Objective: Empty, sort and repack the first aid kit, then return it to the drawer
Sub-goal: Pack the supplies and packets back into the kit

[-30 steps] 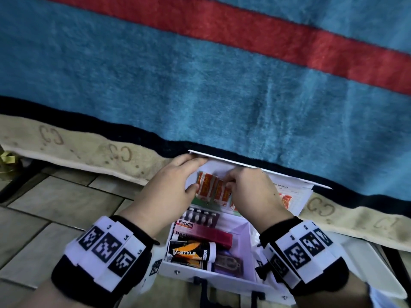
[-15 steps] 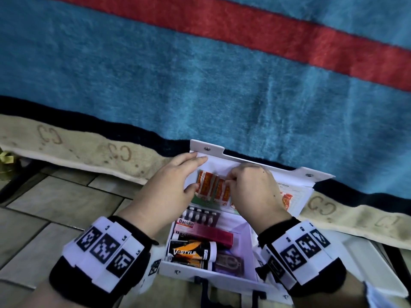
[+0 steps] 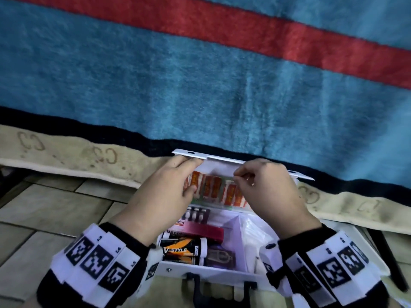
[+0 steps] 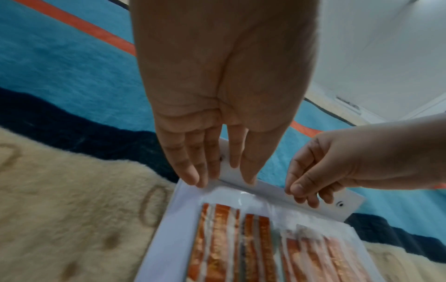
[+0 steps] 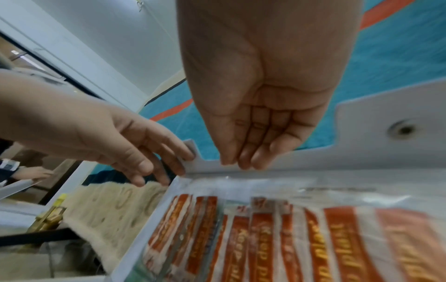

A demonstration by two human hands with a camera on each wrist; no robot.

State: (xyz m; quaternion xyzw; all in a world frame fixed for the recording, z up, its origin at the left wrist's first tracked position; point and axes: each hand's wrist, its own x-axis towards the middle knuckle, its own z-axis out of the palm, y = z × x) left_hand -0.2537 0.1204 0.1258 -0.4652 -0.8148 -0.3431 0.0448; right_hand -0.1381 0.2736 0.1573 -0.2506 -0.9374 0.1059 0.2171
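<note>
The white first aid kit (image 3: 209, 271) stands open on the floor, its lid (image 3: 222, 157) raised against a blanket. A clear bag of orange plaster strips (image 3: 211, 187) lies in the lid (image 4: 270, 188); the strips (image 5: 260, 238) fill the right wrist view. My left hand (image 3: 191, 176) touches the lid's top rim with straight fingers (image 4: 190, 175). My right hand (image 3: 239, 176) pinches that rim between thumb and fingers (image 4: 299, 188). The box holds a black and orange V-Style tube (image 3: 184, 247), a red box (image 3: 200, 230) and a blister pack (image 3: 198, 215).
A blue blanket with a red stripe (image 3: 200, 85) and a beige fleece border (image 3: 66, 156) hang right behind the lid. The tiled floor (image 3: 44, 218) lies to the left. A white flat piece (image 3: 355, 241) and a black bar (image 3: 387, 258) sit to the right.
Both hands have moved up from the plaster bag to the lid's top rim. The right hand, earlier on the strips, now pinches the rim.
</note>
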